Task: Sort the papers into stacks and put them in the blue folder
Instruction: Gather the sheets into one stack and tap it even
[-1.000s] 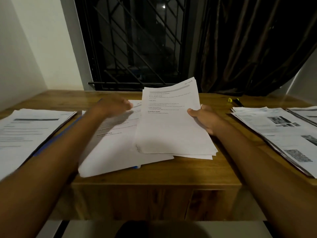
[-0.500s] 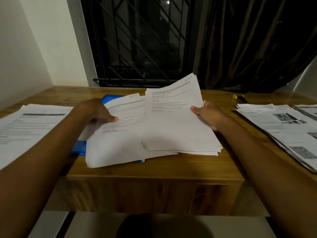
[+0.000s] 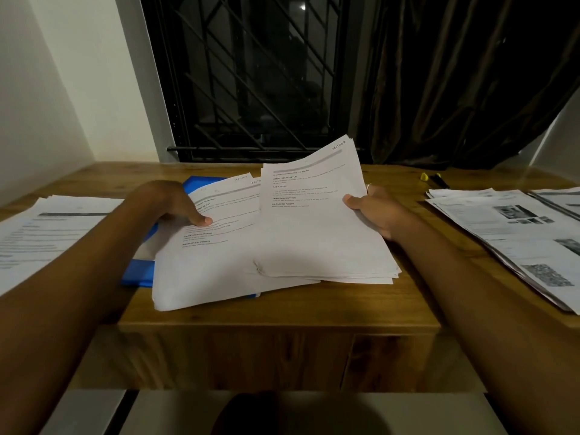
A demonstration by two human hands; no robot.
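two hands sort at a desk [image 3: 282,312]: right hand [image 3: 376,211] grips a tilted paper stack [image 3: 314,237] (likely to read its heading), left hand [image 3: 169,204] pinches a sheet [image 3: 213,265] lying on the blue folder [image 3: 138,273].

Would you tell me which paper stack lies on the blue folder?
The centre-left stack under the left hand: the blue folder shows beneath it, not beneath the far-left stack, the far-right stack or the right-hand stack.
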